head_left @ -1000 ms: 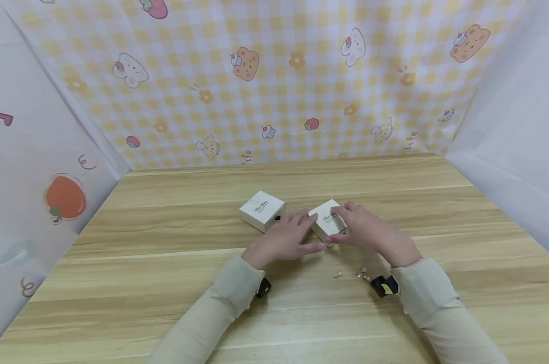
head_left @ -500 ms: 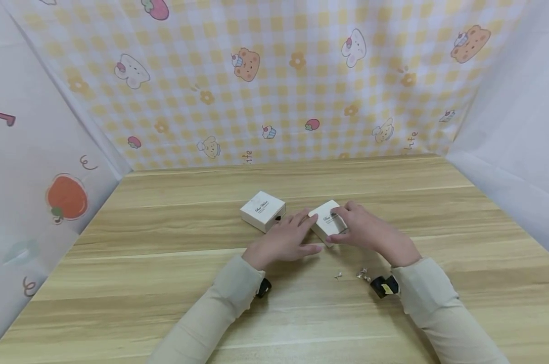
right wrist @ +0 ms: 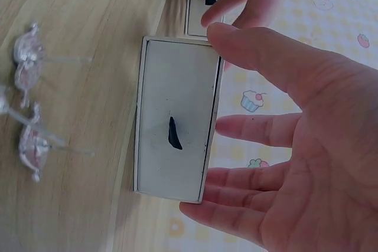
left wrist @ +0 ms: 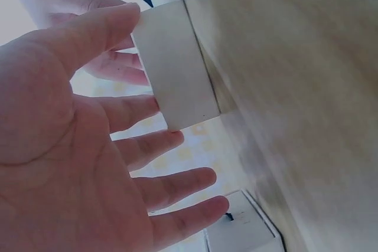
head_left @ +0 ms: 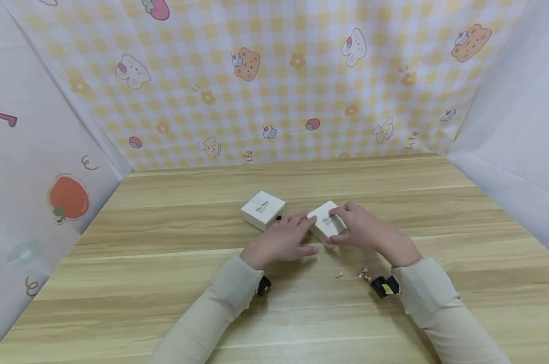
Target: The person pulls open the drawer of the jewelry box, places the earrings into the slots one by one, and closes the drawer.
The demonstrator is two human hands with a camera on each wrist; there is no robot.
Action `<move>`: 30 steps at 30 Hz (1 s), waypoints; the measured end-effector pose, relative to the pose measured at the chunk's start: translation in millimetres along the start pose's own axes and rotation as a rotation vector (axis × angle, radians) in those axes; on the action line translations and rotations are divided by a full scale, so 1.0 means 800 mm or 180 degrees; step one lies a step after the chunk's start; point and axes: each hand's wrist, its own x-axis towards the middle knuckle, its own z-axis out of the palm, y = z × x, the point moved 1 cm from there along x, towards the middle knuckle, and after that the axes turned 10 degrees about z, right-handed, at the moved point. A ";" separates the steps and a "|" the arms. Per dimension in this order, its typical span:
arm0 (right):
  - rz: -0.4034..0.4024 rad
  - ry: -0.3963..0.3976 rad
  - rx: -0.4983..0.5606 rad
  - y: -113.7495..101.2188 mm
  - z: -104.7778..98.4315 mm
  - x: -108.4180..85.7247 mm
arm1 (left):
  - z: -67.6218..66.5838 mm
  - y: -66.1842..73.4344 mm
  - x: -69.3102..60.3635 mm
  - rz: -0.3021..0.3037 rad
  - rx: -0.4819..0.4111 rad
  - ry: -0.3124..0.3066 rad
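A small white drawer box (head_left: 323,212) with dark lettering on its lid sits between both hands. The left hand (head_left: 281,241) has its fingers spread, with fingertips touching the box's left edge. In the left wrist view the thumb and index finger meet the edge of a plain box side (left wrist: 177,66). The right hand (head_left: 367,230) holds the box from the right, thumb at the near corner and fingers over the top. In the right wrist view the drawer front (right wrist: 177,98) is flush and bears a black pull tab (right wrist: 174,133).
A second, similar white box (head_left: 263,208) lies to the left, behind the left hand. Several small silvery stud earrings (head_left: 363,274) lie on the wooden table (head_left: 165,293) near the right wrist, with another small piece (head_left: 339,275) beside them. A checked cloth (head_left: 274,91) hangs behind.
The left thumb has drawn slightly away from the box's near corner. The box has shifted very slightly toward the left. The right hand and the earrings stay in place.
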 end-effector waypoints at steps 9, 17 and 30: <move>-0.0156 -0.0042 0.0065 -0.003 0.001 0.001 | -0.010 0.002 -0.008 -0.0033 0.0016 -0.0109; -0.0166 -0.0120 0.0160 -0.007 0.001 0.000 | -0.021 0.006 -0.018 -0.0034 0.0029 -0.0212; -0.0370 -0.0145 0.0150 -0.013 0.004 -0.001 | -0.032 0.007 -0.030 -0.0089 -0.0106 -0.0354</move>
